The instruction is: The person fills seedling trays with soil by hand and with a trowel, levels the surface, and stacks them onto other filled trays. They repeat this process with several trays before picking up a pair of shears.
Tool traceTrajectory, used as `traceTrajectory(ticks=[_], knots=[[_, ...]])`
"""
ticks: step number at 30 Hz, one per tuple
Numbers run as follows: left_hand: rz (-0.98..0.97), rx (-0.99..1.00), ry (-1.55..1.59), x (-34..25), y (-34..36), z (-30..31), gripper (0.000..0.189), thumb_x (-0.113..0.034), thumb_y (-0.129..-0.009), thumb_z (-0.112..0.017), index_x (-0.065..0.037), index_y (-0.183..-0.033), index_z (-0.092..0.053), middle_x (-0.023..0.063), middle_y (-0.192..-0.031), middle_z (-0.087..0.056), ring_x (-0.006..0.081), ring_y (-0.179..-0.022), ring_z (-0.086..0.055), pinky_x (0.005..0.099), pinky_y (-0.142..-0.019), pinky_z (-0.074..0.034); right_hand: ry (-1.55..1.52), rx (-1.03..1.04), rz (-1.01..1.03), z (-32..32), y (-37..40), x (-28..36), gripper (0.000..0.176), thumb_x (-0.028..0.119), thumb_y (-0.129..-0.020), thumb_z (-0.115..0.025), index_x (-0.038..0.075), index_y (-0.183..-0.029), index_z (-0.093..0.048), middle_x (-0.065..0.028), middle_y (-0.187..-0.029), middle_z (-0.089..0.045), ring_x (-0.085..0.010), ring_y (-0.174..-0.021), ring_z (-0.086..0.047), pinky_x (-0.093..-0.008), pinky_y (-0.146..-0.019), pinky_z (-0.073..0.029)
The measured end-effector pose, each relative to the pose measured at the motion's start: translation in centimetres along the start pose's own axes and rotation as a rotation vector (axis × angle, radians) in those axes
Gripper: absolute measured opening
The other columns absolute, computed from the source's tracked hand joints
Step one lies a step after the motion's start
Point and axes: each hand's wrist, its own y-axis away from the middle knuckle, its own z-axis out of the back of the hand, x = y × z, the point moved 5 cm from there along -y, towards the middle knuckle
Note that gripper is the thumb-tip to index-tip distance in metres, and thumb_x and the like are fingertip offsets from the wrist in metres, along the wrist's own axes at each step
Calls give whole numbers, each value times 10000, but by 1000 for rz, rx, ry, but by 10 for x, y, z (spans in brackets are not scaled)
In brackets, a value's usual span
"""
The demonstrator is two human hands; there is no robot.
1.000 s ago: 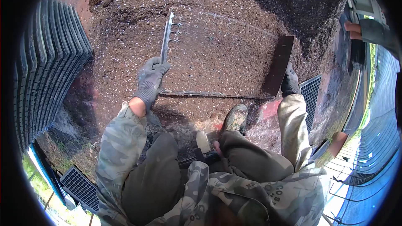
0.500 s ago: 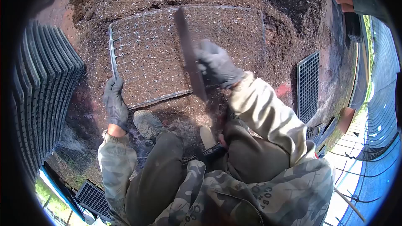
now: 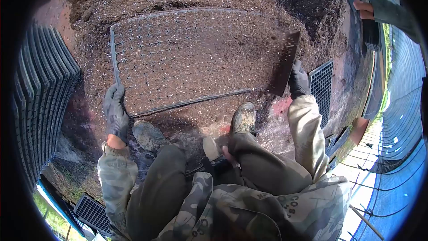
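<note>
Seedling tray (image 3: 113, 58) looks filled, with the scraper board (image 3: 284, 64) at its right end

The left hand (image 3: 115, 111) has its grip clenched on the tray's near-left corner. The right hand (image 3: 298, 80) grasps the scraper board, which stands on edge. The tray lies on the soil heap (image 3: 312, 4), and its cells appear full and mostly level, though the loose soil at the right edge likely still needs clearing.

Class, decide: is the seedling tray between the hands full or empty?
Full: soil fills the seedling tray, only cell rims showing near the left hand.
</note>
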Motion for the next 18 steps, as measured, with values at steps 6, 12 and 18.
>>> traceTrajectory(ticks=[6,12,18], knots=[[51,24,-8,9,-4,13,275,-174,-908,-597,-2,-1122,-586,-19,-927,-538,81,-872,-486,221,-826,-391,193,-182,157,42,4,8,153,149,-793,-676,47,-848,-576,-49,-708,-567,-183,-635,-569,-311,-599,-480],[-14,51,-294,15,29,23,387,-153,-899,-568,-50,-1269,-521,-35,-875,-513,56,-755,-474,220,-690,-411,619,-234,329,-105,-11,55,185,176,-780,-595,-2,-787,-543,-200,-748,-563,-369,-725,-580,-457,-673,-456],[170,111,-19,15,54,10,595,-112,-889,-552,-94,-1447,-346,-58,-751,-414,32,-550,-434,199,-461,-355,821,173,357,-243,64,127,383,181,-850,-548,-16,-1161,-442,-230,-962,-604,-389,-857,-644,-437,-817,-525]])
